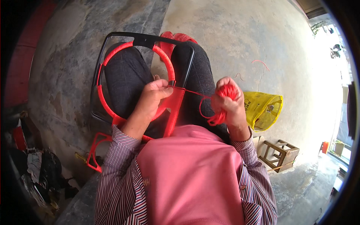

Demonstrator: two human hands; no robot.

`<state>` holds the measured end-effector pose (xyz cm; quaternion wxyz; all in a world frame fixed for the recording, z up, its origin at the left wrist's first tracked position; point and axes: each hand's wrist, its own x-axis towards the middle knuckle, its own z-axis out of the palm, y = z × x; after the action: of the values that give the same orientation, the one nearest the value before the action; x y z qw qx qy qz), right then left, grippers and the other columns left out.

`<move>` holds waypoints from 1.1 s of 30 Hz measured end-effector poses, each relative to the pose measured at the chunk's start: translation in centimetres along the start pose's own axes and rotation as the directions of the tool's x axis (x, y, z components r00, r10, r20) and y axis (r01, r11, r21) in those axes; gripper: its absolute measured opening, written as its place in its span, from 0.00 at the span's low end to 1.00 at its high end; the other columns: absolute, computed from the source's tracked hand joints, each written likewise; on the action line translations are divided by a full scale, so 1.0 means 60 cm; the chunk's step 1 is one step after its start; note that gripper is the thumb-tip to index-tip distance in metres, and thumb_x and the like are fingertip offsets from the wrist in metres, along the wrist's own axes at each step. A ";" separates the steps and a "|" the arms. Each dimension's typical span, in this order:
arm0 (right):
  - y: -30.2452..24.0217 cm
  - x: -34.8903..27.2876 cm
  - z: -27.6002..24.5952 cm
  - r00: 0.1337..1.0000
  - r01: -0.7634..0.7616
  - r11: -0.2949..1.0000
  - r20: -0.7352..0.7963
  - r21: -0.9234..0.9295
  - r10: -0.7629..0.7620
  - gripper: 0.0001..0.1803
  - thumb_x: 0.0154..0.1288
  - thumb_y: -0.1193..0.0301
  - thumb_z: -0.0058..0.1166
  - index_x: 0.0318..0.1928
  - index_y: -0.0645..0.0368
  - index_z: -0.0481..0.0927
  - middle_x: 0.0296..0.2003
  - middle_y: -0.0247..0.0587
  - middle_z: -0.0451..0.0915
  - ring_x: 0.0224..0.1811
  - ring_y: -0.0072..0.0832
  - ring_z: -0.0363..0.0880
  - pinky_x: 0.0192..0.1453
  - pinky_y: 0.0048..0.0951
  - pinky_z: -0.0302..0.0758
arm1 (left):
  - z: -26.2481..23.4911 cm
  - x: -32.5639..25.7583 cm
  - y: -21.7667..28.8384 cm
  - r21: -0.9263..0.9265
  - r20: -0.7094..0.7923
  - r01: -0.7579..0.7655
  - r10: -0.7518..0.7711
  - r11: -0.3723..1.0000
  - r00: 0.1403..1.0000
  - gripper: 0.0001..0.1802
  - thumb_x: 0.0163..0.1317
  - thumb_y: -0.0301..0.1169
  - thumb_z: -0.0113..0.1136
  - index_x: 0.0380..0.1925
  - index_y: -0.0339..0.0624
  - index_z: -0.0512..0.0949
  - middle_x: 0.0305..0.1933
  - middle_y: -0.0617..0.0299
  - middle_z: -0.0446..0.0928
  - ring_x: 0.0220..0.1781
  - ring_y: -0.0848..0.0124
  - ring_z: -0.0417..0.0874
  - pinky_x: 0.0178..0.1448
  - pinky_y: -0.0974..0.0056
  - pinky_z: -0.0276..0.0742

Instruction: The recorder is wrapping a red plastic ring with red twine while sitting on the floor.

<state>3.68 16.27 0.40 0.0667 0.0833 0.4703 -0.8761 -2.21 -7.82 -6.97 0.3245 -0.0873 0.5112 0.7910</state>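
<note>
Left hand pinched the red cord against the black frame where the wrapped red ring met a straight bar. Right hand was clenched around a red cord bundle, the cord running taut and level between the two hands. The frame lay across the lap, long axis pointing away from the person. A crumpled yellow plastic bag sat on the concrete floor just right, a small wooden stool beyond.

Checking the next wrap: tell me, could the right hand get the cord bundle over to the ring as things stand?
Probably yes. The right hand grips the cord bundle beside the ring, with only taut cord between; the left hand pinches there.
</note>
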 end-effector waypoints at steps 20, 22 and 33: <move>-0.040 -0.048 -0.102 0.972 -0.095 0.901 0.154 -0.422 0.175 0.24 0.51 0.80 0.56 0.52 0.62 0.78 0.42 0.40 0.79 0.45 0.25 0.78 0.45 0.28 0.77 | 0.012 -0.014 0.036 -0.328 0.244 0.146 -0.066 0.933 0.968 0.22 0.67 0.36 0.48 0.56 0.33 0.71 0.50 0.51 0.78 0.46 0.61 0.83 0.52 0.58 0.80; 0.007 -0.002 -0.027 0.856 0.325 0.461 0.465 -0.826 0.228 0.28 0.50 0.75 0.62 0.56 0.61 0.75 0.44 0.45 0.80 0.50 0.32 0.80 0.49 0.30 0.76 | 0.030 -0.024 0.042 -0.345 0.142 0.066 -0.017 0.936 0.990 0.23 0.67 0.37 0.47 0.56 0.34 0.71 0.52 0.52 0.78 0.49 0.62 0.82 0.54 0.58 0.79; 0.075 0.075 -0.004 0.995 0.083 0.873 -0.005 -0.480 -0.098 0.31 0.54 0.72 0.67 0.58 0.65 0.70 0.41 0.42 0.79 0.45 0.28 0.79 0.53 0.31 0.74 | 0.018 -0.031 0.027 -0.339 0.008 0.043 -0.042 0.940 0.999 0.12 0.71 0.36 0.48 0.45 0.40 0.73 0.45 0.59 0.79 0.46 0.68 0.82 0.53 0.60 0.79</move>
<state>0.20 13.80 -4.33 0.0371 0.0550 0.6768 -0.7332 -1.51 -8.11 -4.36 0.3218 -0.1526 0.3654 0.8600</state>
